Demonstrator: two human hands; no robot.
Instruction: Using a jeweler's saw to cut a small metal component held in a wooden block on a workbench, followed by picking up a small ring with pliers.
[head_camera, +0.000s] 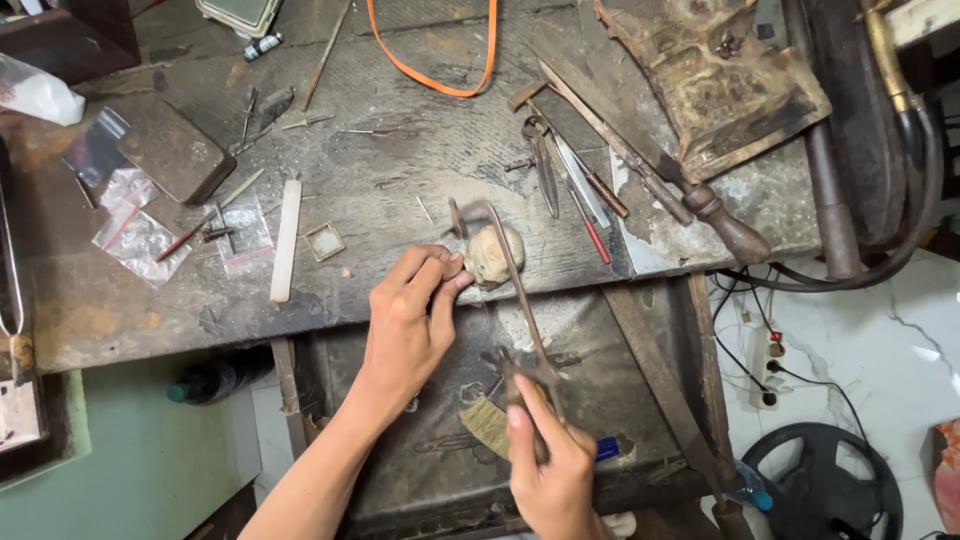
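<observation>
Gripping the handle of a small jeweller's saw frame (505, 290) in my right hand (555, 470), I am holding the tool so that its thin metal frame is running up from my fist toward the front edge of the workbench (400, 180). My right fingers are curling shut around the handle, with the thumb lying along its top. My left hand (410, 320) is resting at the bench edge, its fingers bunching together and pinching what seems to be a tiny workpiece, though it is too small for me to tell what it is. Those fingertips are pressing just beside a pale, rounded lump (494, 255) that is sitting at the edge of the bench, and the upper end of the saw frame is crossing over that lump.

Lying on the scarred grey benchtop to the right are a wooden-handled file (650, 165), a pair of shears (543, 165) and a red-tipped tool (590, 225). Farther left are lying a white stick (286, 240), a small square frame (324, 241), clear plastic bags (135, 240) and a dark flat tin (172, 150). An orange band (432, 60) is looping across the back of the bench. Below the bench edge, a small brush (487, 425) is lying in the tray (420, 470) under my hands.
</observation>
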